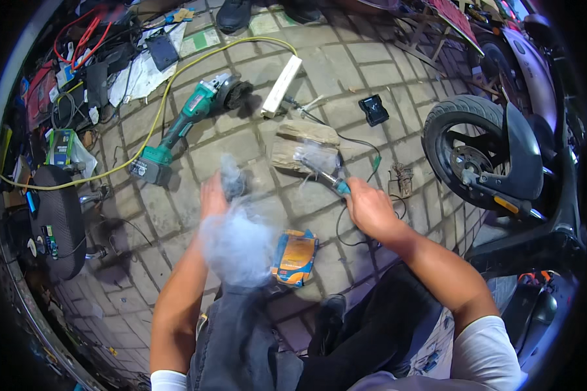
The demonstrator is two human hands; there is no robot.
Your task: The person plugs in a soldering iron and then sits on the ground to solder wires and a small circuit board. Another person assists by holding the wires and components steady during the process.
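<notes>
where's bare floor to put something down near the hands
Bare paving lies between the green angle grinder and the left hand, and between the wood block and the scooter wheel. The upper left, around the red cables, is crowded.

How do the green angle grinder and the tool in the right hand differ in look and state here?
The angle grinder lies untouched on the paving, apart from both hands; the soldering iron is gripped by the right hand, tip on a wooden block. The grinder is bulky; the iron is slim, and smoke drifts near it. Both have green-teal parts.
</notes>
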